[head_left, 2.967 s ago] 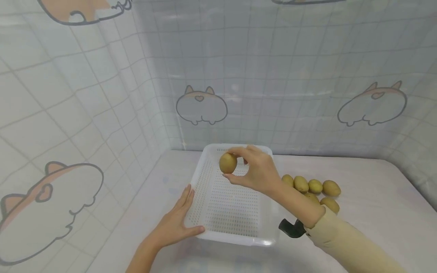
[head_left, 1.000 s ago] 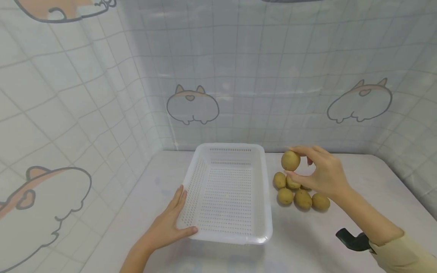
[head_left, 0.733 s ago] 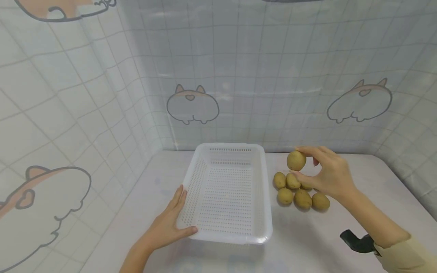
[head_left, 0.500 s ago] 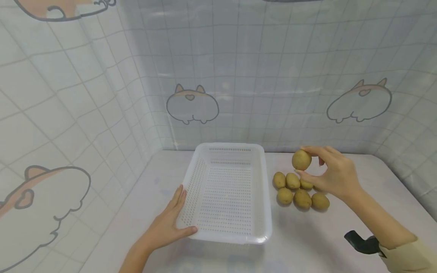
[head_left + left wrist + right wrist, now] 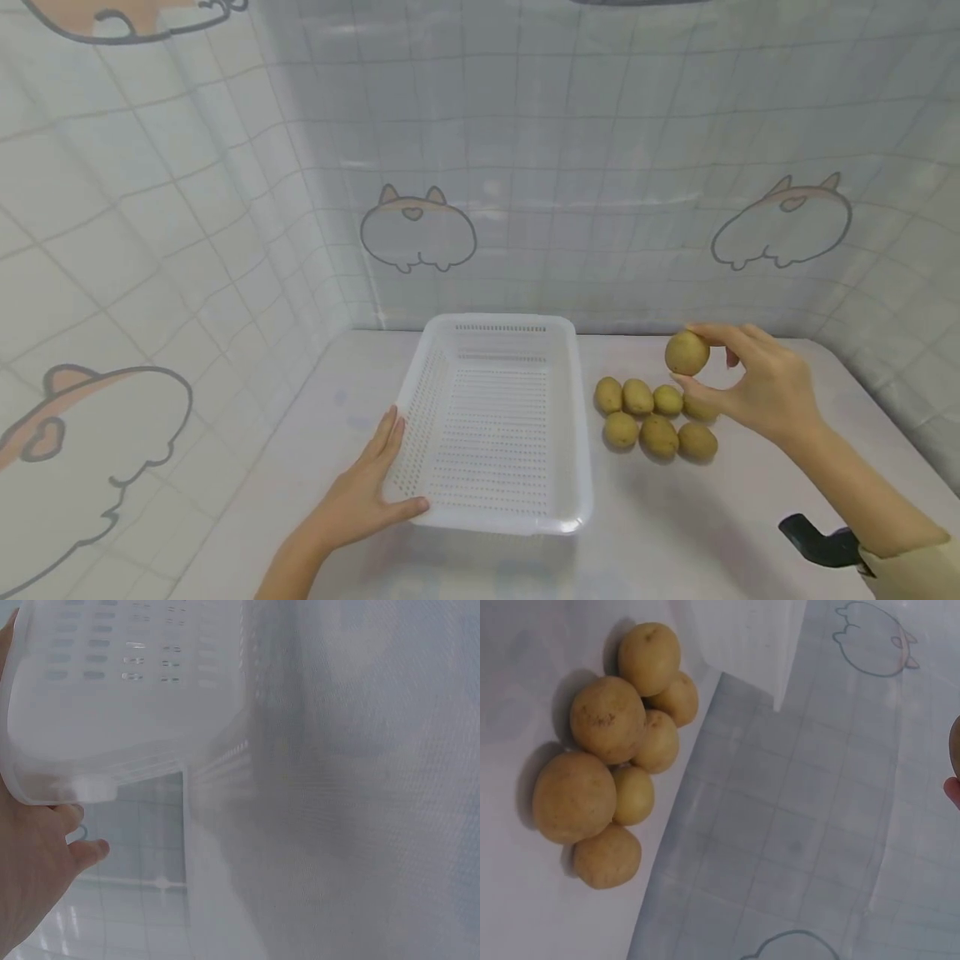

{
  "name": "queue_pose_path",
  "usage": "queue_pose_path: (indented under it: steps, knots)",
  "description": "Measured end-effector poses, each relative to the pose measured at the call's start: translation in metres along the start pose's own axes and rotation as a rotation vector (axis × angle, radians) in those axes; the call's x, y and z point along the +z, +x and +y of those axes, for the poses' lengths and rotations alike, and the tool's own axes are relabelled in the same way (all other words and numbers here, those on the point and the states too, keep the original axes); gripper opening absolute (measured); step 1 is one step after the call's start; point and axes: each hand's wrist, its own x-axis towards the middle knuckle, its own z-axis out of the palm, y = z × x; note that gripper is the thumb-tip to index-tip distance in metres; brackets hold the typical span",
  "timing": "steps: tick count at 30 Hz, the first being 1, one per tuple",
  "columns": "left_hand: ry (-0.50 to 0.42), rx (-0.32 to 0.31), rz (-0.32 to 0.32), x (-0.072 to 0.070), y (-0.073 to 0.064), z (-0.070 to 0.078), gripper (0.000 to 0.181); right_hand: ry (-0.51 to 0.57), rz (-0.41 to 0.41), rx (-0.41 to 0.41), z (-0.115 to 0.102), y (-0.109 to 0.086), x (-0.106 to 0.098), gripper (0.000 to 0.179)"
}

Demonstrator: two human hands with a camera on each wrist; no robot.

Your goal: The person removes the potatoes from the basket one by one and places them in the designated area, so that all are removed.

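My right hand [image 5: 757, 385] pinches a potato [image 5: 687, 353] between thumb and fingers, raised above the right end of the potato group. Only an edge of this held potato [image 5: 955, 748] shows in the right wrist view. Several other potatoes [image 5: 659, 437] lie in two rows on the table below. My left hand [image 5: 358, 497] rests against the near left corner of a white perforated plastic basket [image 5: 584, 467], fingers straight along its left side and thumb at the front rim. In the left wrist view, fingertips [image 5: 91, 853] show beyond the basket wall [image 5: 112, 720].
The white table [image 5: 750, 517] ends at a grid-patterned curtain [image 5: 525, 233] with dog drawings, which also hangs along both sides. The basket stands just left of the potatoes. A black strap or mount [image 5: 817, 543] sits at my right wrist.
My right hand has carried the potato from over the basket rightward, past the near potatoes to the group's right end. My left hand stays at the basket corner. The head view shifted slightly.
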Motion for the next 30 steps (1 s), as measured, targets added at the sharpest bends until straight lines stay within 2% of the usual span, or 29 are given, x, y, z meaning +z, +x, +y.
queue_pose_path:
  steps: [9,17,30]
  knots:
    - [-0.001,-0.017,-0.002,0.0,-0.003,-0.005,0.111,-0.064,0.034,-0.019,0.009,-0.002,-0.008,0.068]
    - [0.003,-0.019,-0.008,0.001,0.0,-0.006,0.112,-0.101,0.014,0.038,0.028,-0.018,-0.014,0.067]
    - [0.011,-0.001,-0.015,0.0,0.002,-0.004,0.111,-0.145,-0.024,0.087,0.038,-0.031,-0.025,0.069]
